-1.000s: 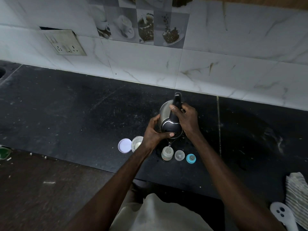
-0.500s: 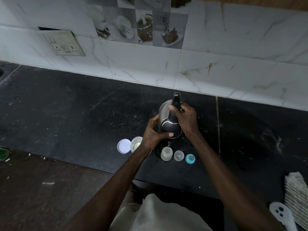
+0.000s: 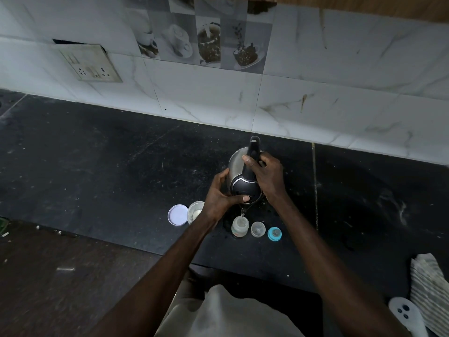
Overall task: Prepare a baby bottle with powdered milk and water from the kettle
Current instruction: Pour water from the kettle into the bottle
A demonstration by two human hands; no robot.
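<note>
Gripping the black handle of the kettle [image 3: 245, 181] with my right hand [image 3: 267, 177], I have my fingers curled shut around it and my thumb laid up along its front. My left hand [image 3: 218, 197] cups the steel body from the side, fingers wrapped behind it, thumb pressed across the dark lid near the spout. Between them the kettle is tipped toward me, spout down, and a thin stream falls into the open mouth of the baby bottle [image 3: 240, 226] standing on the black counter [image 3: 97, 166] directly below.

Just right of the bottle sit a clear cap [image 3: 257, 229] and then the blue teat ring [image 3: 274, 233], both off. To my left, close by my wrist, stands the open powder jar [image 3: 195, 211] with its white lid [image 3: 178, 214] flat beside it.

I judge the neck of the bottle a small target. If I tilt further or my hands waver, water would run down the outside and pool on the counter. Nothing holds the bottle, so a nudge from the spout could knock it over. My left palm is on bare metal; if that wall is hot I may flinch and jerk the pour. Overfilling is also likely, since my hands partly hide the level.
</note>
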